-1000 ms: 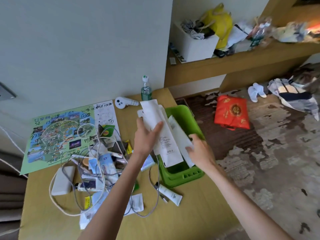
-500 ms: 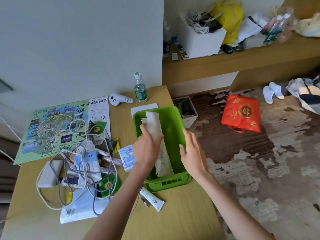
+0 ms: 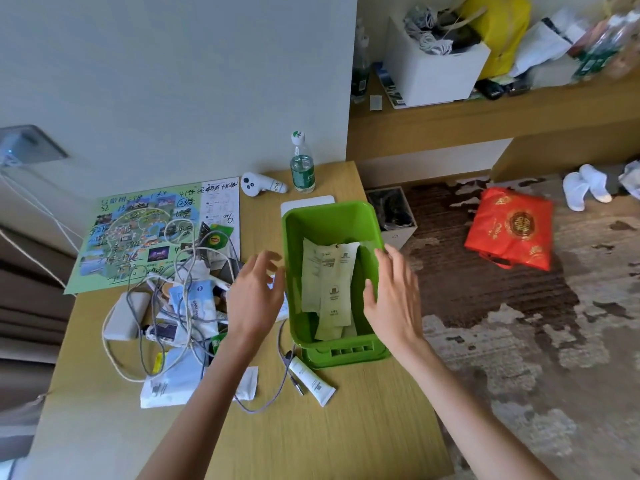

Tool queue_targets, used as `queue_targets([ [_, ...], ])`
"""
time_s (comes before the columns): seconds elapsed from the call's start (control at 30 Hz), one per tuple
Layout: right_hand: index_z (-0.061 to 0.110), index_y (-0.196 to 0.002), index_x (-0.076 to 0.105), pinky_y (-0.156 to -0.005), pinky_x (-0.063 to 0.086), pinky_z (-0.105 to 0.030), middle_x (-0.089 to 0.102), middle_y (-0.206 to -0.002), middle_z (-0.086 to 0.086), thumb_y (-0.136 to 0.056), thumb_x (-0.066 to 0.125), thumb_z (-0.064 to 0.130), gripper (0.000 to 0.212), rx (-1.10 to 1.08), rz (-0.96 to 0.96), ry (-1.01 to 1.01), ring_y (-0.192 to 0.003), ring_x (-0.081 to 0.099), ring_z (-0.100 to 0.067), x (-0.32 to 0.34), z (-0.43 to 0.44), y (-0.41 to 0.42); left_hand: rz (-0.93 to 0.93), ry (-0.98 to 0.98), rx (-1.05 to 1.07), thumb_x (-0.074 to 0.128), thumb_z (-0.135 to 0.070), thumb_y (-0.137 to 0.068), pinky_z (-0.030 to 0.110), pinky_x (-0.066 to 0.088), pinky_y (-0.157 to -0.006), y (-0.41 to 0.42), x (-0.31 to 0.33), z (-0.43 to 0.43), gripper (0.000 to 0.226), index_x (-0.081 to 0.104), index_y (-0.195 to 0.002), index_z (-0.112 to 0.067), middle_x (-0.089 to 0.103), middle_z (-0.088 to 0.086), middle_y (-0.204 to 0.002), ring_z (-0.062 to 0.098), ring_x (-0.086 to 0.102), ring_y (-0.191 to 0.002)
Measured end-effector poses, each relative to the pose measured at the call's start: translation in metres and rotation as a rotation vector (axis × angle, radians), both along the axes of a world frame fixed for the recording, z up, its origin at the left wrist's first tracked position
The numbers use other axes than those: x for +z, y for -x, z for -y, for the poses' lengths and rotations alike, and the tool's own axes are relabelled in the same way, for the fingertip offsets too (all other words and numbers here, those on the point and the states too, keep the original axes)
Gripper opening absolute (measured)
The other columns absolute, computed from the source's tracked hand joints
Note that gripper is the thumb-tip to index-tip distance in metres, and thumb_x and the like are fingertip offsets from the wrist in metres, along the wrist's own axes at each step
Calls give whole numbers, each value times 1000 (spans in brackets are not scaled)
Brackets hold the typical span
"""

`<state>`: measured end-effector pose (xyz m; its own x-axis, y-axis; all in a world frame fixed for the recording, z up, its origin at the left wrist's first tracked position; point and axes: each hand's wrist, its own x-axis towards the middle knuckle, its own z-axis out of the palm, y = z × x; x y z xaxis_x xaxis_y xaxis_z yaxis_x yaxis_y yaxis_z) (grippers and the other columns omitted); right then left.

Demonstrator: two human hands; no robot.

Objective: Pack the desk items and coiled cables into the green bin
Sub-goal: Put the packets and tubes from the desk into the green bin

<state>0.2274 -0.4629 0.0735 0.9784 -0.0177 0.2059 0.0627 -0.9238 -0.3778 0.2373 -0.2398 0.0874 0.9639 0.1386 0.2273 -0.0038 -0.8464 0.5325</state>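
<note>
Left hand (image 3: 254, 299): open, fingers spread and slightly bent, holding nothing; it hovers just beside the left wall of the bin, and whether the fingertips touch the rim cannot be told.
Right hand (image 3: 393, 299): open, fingers nearly straight and pointing away from the person, holding nothing; it lies over the right rim of the bin, thumb turned inward toward the contents.
Green bin (image 3: 325, 211): upright on the desk near its right edge, between the two hands, with a slotted handle on its near end.
Paper packets (image 3: 329, 289): several pale, flat, printed sleeves lying overlapped inside the bin, apart from both hands.
Tube (image 3: 311, 381): white, lying on the desk just in front of the bin's near left corner.
Cables (image 3: 187, 271): grey and white, loosely tangled over the pile left of the left hand; one grey lead runs out to a plug just beside the tube.
Power adapter (image 3: 126, 315): white block at the left edge of the pile.
Pile items (image 3: 194, 303): small packets, sachets and cards beneath the cables; details too small to tell.
Map (image 3: 138, 233): illustrated sheet flat on the desk behind the pile, against the wall.
Controller (image 3: 261, 184): white, lying near the wall.
Bottle (image 3: 302, 168): clear with a green label, upright just beside the controller.
Desk (image 3: 311, 438): light wood.
Red bag (image 3: 509, 226): on the patterned floor, well apart from the desk.
</note>
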Motion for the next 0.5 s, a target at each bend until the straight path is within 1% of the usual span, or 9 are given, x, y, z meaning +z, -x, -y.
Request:
queue_targets([
  [0.03,7,-137,46,-106,40,-34,43,-144,-9,-90,58,17,49,20,29,-6,-130,45,-23,4,-6,2,-11,18,26,57,-26,-93,21,36,-47,6,-5,-10,9,59,-102,-24,65,-9,-96,7,58,-67],
  [0.1,8,-129,51,-100,44,-34,46,-139,-8,-88,60,14,43,92,77,-58,-125,49,-22,11,-27,5,-79,20,69,58,-21,-92,22,40,-49,21,-20,-33,10,61,-102,-21,65,-5,-97,11,60,-71],
  [0.2,9,-123,54,-94,48,-33,50,-133,-5,-88,57,11,35,213,115,-157,-115,54,-20,20,-71,14,-235,-65,88,61,-19,-90,33,49,-57,45,-45,-70,16,63,-106,-18,64,2,-103,24,63,-89],
  [0.23,9,-122,54,-94,48,-33,51,-131,-5,-88,57,10,34,253,121,-175,-114,54,-20,22,-88,18,-274,-110,62,63,-19,-89,36,51,-62,52,-53,-83,21,64,-110,-17,63,4,-107,27,60,-98],
  [0.27,10,-121,55,-95,47,-33,52,-130,-5,-87,57,8,34,292,122,-182,-113,54,-20,23,-104,21,-310,-154,25,65,-21,-89,39,52,-71,59,-60,-95,27,64,-115,-17,62,6,-113,29,56,-106],
  [0.33,9,-117,56,-93,46,-31,54,-126,-6,-85,59,5,33,365,115,-166,-110,54,-20,20,-136,26,-385,-239,-49,64,-28,-89,40,48,-92,71,-74,-117,38,60,-126,-19,56,4,-130,27,47,-122],
  [0.4,9,-111,57,-86,48,-33,55,-120,-6,-82,61,3,30,412,74,-129,-102,56,-22,10,-162,27,-454,-305,-110,59,-35,-92,38,39,-104,80,-85,-133,44,54,-133,-23,45,-1,-143,23,39,-132],
  [0.43,10,-109,56,-80,49,-33,55,-116,-5,-83,60,4,27,423,17,-115,-98,56,-23,3,-172,27,-460,-311,-139,57,-36,-93,38,37,-105,83,-89,-139,43,53,-134,-24,42,-3,-147,22,38,-134],
  [0.5,12,-107,55,-70,46,-33,53,-110,-3,-89,55,8,19,407,-128,-111,-91,56,-23,-15,-188,27,-429,-283,-195,58,-33,-93,37,39,-103,88,-93,-148,40,55,-132,-26,40,-6,-149,21,39,-134],
])
